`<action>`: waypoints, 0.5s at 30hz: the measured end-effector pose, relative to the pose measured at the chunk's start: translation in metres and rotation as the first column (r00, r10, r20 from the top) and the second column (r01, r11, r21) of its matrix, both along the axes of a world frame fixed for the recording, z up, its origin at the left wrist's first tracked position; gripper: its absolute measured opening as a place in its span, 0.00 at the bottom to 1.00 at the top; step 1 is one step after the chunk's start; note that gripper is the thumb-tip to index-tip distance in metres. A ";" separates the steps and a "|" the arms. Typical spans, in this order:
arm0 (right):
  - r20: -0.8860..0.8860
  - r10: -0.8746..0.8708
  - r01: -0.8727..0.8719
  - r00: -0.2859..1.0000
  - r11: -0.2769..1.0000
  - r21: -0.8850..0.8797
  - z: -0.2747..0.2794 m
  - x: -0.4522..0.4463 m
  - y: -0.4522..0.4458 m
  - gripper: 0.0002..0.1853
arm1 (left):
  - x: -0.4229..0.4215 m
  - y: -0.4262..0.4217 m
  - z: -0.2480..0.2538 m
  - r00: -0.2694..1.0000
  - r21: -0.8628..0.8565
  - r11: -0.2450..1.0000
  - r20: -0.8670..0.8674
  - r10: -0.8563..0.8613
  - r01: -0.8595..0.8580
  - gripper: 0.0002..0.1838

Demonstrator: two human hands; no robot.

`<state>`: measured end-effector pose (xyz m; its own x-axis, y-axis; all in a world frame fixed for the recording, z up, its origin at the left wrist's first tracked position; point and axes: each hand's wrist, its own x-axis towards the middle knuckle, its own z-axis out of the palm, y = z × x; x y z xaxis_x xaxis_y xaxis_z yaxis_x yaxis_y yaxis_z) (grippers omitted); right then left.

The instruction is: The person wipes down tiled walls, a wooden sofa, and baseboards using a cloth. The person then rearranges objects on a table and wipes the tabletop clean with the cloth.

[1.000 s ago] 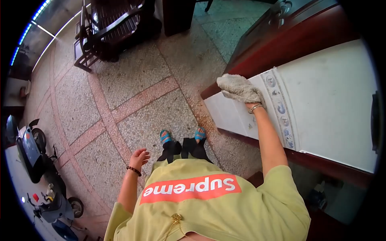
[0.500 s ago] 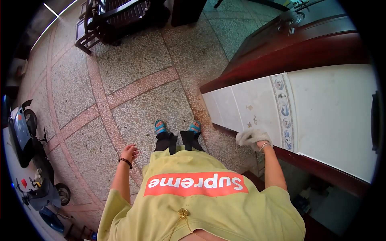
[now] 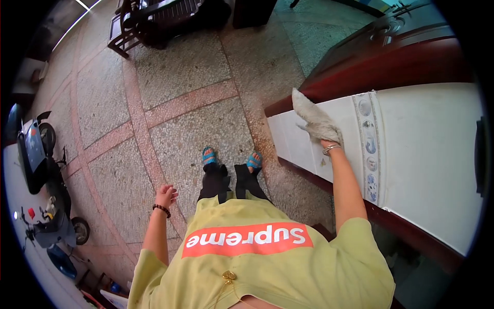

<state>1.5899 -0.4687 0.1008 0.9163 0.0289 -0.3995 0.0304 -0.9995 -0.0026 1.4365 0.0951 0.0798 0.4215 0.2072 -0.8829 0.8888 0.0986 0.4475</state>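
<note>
A greyish-white cloth (image 3: 315,116) covers most of my right hand (image 3: 330,143), hiding the fingers wrapped in it. The cloth lies against the white tiled surface (image 3: 422,144), near its end by the dark red wooden edge. Bracelets circle my right wrist. My left hand (image 3: 166,195) hangs above the speckled floor, left of my legs, holding nothing. Its fingers are loosely curled, with small gaps between them, and a dark beaded bracelet (image 3: 161,209) is on that wrist.
A dark red wooden piece (image 3: 391,72) borders the tiles at the upper right. Scooters (image 3: 38,154) stand along the left side. Dark wooden furniture (image 3: 164,15) is at the top. My feet in blue sandals (image 3: 209,155) are on the floor (image 3: 190,129).
My right hand and the cloth have moved up and away from me along the tiles, and the cloth now looks stretched out. My left hand has barely moved.
</note>
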 end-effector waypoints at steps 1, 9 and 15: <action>-0.064 0.006 -0.003 0.998 0.999 0.041 -0.006 0.003 0.006 0.19 | -0.006 -0.004 0.003 1.000 0.026 1.000 0.014 0.008 -0.008 0.11; -0.564 -0.207 0.378 0.799 0.903 0.204 -0.030 -0.018 0.050 0.24 | -0.106 -0.043 -0.003 0.981 0.073 0.979 -0.035 0.193 -0.190 0.11; -0.358 -0.100 0.218 0.928 0.926 0.307 -0.039 -0.090 0.012 0.33 | -0.158 -0.079 -0.017 0.956 0.043 0.963 -0.114 0.269 -0.266 0.12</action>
<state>1.5002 -0.4562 0.0623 0.7370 0.0801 -0.6711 -0.1905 -0.9280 -0.3200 1.2786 0.0165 0.0627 0.2405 0.3225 -0.9155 0.8782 0.3294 0.3468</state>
